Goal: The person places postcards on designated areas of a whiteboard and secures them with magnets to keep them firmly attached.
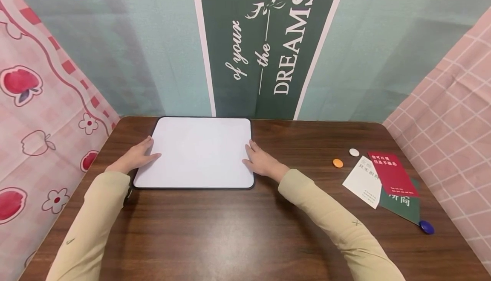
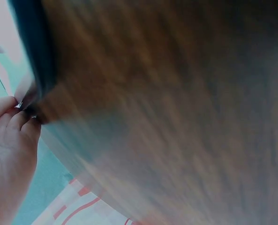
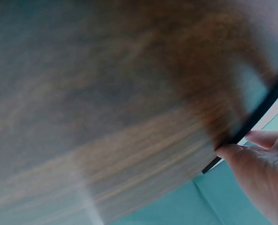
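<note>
A whiteboard (image 1: 199, 153) with a thin black frame lies flat at the back of the wooden table, left of the middle. My left hand (image 1: 134, 157) grips its left side, thumb over the white face and fingers along the frame. On the opposite side, my right hand (image 1: 262, 161) holds the right edge, its thumb also on the white face. Up close in the left wrist view, the left fingers (image 2: 17, 119) bunch at the dark frame. The right wrist view has the right fingers (image 3: 230, 151) against the black edge.
On the table's right lie a white card (image 1: 362, 185), a red card (image 1: 395, 176) and a green card (image 1: 402, 207), partly overlapping. Around them are small round discs: white (image 1: 354, 152), orange (image 1: 338, 163) and blue (image 1: 426, 227). Cloth hangs behind and beside the table (image 1: 230, 230).
</note>
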Motion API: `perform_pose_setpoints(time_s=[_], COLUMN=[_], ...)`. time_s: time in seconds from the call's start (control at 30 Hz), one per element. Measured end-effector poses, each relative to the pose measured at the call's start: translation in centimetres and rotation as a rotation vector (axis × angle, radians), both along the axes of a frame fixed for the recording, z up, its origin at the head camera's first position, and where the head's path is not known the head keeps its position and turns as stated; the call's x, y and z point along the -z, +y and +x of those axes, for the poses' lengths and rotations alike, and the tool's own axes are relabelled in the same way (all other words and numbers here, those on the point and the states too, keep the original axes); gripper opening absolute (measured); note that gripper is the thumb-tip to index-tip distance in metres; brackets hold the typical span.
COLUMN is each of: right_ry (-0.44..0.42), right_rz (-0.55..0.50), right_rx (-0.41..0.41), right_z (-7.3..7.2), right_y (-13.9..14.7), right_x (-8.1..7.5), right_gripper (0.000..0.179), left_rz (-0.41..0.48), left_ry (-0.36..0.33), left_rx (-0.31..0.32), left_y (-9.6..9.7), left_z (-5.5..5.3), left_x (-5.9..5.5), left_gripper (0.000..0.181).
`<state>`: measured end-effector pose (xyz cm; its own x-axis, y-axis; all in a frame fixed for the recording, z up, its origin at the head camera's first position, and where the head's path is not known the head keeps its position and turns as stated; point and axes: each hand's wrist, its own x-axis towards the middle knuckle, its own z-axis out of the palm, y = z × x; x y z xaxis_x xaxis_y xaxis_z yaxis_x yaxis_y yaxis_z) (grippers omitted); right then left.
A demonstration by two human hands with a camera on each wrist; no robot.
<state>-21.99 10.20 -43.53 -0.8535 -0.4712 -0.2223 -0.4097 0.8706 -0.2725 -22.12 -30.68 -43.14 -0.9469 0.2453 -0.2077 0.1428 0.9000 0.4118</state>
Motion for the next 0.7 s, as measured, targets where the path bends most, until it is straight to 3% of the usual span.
perform_pose_setpoints(time_s=[0.43,0.7], right_ry=[-0.003,-0.01], right_rz=[-0.019,-0.007], right_rx=[0.002,0.013], right_z=[0.3,0.45], right_y=[0.64,1.0], right_x=[-0.08,-0.04], right_gripper=[0.064,0.065], left_rz=[0.02,0.008], left_ry=[-0.046,-0.015], left_rx=[-0.004,0.041], left_y=[0.27,0.21], left_z=[0.56,0.84], left_x=[-0.22,-0.21], left_gripper=[0.087,0.087])
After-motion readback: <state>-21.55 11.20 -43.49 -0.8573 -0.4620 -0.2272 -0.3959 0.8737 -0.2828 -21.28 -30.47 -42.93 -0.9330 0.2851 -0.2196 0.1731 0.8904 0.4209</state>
